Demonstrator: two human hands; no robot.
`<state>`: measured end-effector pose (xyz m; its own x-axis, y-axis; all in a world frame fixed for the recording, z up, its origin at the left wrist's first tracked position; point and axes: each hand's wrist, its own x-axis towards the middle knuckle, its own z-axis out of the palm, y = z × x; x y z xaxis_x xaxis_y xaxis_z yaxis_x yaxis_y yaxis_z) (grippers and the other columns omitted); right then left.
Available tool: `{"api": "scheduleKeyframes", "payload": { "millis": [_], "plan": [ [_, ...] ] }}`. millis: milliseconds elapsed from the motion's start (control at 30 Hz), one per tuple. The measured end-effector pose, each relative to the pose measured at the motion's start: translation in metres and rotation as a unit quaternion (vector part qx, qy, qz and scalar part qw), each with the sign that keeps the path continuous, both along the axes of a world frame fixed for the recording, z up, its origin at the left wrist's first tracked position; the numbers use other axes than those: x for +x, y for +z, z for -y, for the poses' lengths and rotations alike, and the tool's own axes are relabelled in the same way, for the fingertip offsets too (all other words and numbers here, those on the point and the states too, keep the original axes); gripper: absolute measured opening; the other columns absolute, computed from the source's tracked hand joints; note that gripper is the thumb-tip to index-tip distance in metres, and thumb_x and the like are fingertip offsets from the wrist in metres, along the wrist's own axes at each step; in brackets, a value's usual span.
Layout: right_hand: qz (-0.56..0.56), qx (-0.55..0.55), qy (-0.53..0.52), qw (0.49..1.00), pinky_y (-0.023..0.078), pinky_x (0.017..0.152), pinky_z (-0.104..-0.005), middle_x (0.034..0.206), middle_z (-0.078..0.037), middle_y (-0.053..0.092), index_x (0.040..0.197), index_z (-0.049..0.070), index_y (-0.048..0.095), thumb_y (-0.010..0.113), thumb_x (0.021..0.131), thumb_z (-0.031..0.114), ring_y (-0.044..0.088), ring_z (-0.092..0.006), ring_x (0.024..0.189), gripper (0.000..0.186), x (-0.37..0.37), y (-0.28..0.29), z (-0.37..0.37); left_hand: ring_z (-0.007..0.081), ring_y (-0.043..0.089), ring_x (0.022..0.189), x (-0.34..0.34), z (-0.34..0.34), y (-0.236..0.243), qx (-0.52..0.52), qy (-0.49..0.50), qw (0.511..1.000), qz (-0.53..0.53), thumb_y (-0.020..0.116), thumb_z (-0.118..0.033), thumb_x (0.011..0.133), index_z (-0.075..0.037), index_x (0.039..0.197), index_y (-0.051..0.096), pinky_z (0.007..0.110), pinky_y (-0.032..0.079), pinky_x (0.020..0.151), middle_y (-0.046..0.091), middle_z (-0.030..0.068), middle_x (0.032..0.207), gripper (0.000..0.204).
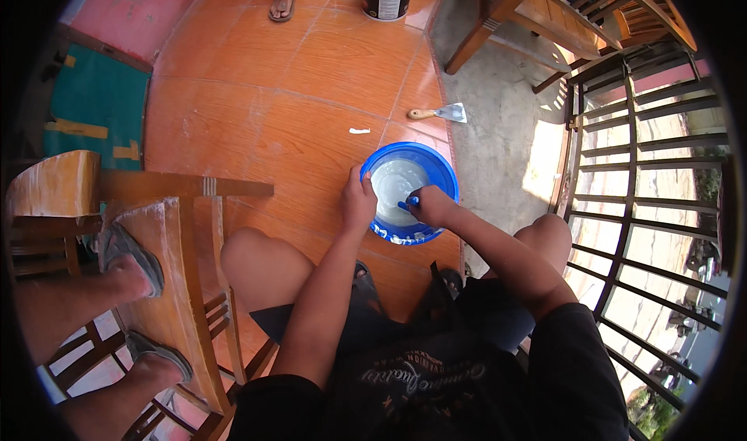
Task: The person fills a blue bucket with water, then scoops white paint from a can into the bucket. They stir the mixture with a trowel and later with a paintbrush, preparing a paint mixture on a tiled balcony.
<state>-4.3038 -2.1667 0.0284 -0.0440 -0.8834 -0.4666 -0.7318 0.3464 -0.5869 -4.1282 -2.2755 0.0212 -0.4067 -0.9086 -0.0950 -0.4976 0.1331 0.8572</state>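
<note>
A round blue basin (pixel 445 168) stands on the tiled floor between my knees, with a wet whitish mixture (pixel 395 178) in its bottom and white smears along its near rim. My left hand (pixel 359 202) grips the basin's left rim, fingers curled over the edge. Inside the right part of the basin, my right hand (pixel 433 206) is closed around a blue-handled tool (pixel 405 203); its working end is hidden, so its kind does not show. Beyond the basin lies a scraper (pixel 440 113) with a wooden handle and a broad metal blade, touched by neither hand.
A small white scrap (pixel 359 131) lies on the floor. Farther off stand a dark bucket (pixel 385 5) with a white lid and a sandalled foot (pixel 283 1). Another person's feet rest on a wooden chair (pixel 152 301) at left. Metal railing (pixel 630 176) and wooden furniture (pixel 537 21) border the right.
</note>
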Motion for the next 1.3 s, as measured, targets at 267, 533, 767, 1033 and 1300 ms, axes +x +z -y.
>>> {"api": "scheduleKeyframes", "payload": {
  "millis": [267,533,767,1033,1300],
  "plan": [
    [-0.021,-0.235,-0.116,0.965,0.056,0.085,-0.0488,0.103,-0.027,0.071,0.119,0.002,0.07,0.065,0.089,0.009,0.069,-0.042,0.096,0.031,-0.001,0.016,0.019,0.0463,0.068,0.094,-0.01,-0.002,0.019,-0.045,-0.029,0.998,-0.013,0.051,-0.018,0.105,-0.002,0.124,0.057,0.047,0.053,0.077,0.07,0.0264,0.102,0.026],
    [-0.107,-0.053,-0.012,0.993,0.057,0.088,-0.0482,0.108,-0.024,0.072,0.121,0.004,0.068,0.066,0.087,0.011,0.069,-0.0405,0.098,0.035,-0.002,0.005,0.007,0.0474,0.068,0.093,-0.014,0.0,0.017,-0.06,0.001,0.998,0.01,0.054,-0.015,0.103,-0.005,0.124,0.058,0.053,0.053,0.075,0.07,0.0268,0.102,0.023],
    [0.072,-0.074,-0.155,0.983,0.056,0.082,-0.048,0.092,-0.027,0.072,0.098,0.0,0.075,0.068,0.088,0.023,0.071,-0.0416,0.089,0.025,0.016,-0.009,-0.004,0.0456,0.068,0.095,-0.015,-0.002,-0.005,-0.059,0.055,0.996,-0.031,0.055,-0.017,0.103,-0.004,0.119,0.063,0.05,0.054,0.08,0.071,0.0251,0.102,0.022],
    [0.003,-0.2,-0.231,0.952,0.057,0.073,-0.0431,0.085,-0.019,0.075,0.108,0.005,0.074,0.066,0.095,0.021,0.073,-0.0324,0.075,0.022,-0.006,-0.015,0.022,0.0433,0.069,0.098,-0.01,0.007,-0.015,-0.014,0.025,1.0,-0.012,0.055,-0.022,0.103,-0.004,0.119,0.065,0.048,0.054,0.083,0.072,0.0241,0.104,0.026],
    [-0.107,-0.006,-0.028,0.994,0.056,0.09,-0.0484,0.099,-0.025,0.073,0.104,0.005,0.075,0.069,0.087,0.023,0.07,-0.0402,0.094,0.026,-0.004,-0.011,0.004,0.0362,0.07,0.1,-0.014,0.011,-0.014,-0.012,0.026,1.0,0.002,0.056,-0.024,0.103,-0.003,0.121,0.066,0.043,0.053,0.088,0.072,0.0217,0.107,0.03]
  ]
}}
